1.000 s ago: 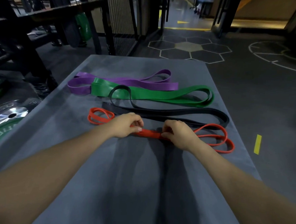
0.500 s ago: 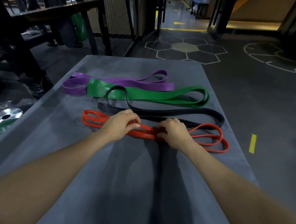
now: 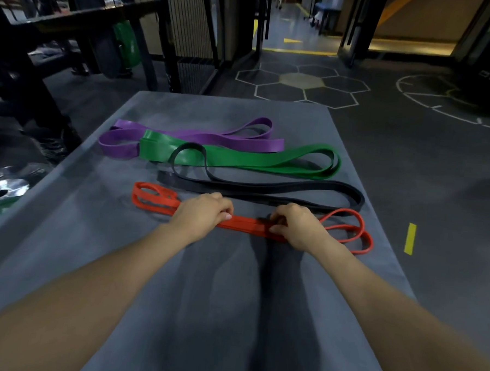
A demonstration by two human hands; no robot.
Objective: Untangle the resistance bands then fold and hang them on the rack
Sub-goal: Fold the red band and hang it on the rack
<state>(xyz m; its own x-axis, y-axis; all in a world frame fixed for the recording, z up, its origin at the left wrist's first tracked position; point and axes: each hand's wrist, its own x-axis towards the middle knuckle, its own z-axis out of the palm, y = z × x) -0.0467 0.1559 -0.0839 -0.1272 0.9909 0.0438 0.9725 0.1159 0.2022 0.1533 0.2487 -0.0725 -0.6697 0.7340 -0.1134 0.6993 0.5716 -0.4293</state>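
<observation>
A thin red band (image 3: 247,223) lies folded lengthwise across the grey table (image 3: 220,311), loops sticking out at both ends. My left hand (image 3: 202,215) pinches its strands left of the middle. A short way to the right, my right hand (image 3: 295,226) pinches the same strands. Behind it lie a black band (image 3: 269,191), then a wide green band (image 3: 239,158), then a purple band (image 3: 201,136), all laid out lengthwise. One loop of the black band rests over the green one.
A dark metal rack (image 3: 85,21) stands at the back left beside a wire mesh panel (image 3: 189,35). Weight plates (image 3: 2,191) lie on the floor to the left. The gym floor with hexagon markings (image 3: 300,82) stretches beyond the table's far edge.
My two hands have moved a little apart along the red band, flattening its middle strands together. The other bands have not moved.
</observation>
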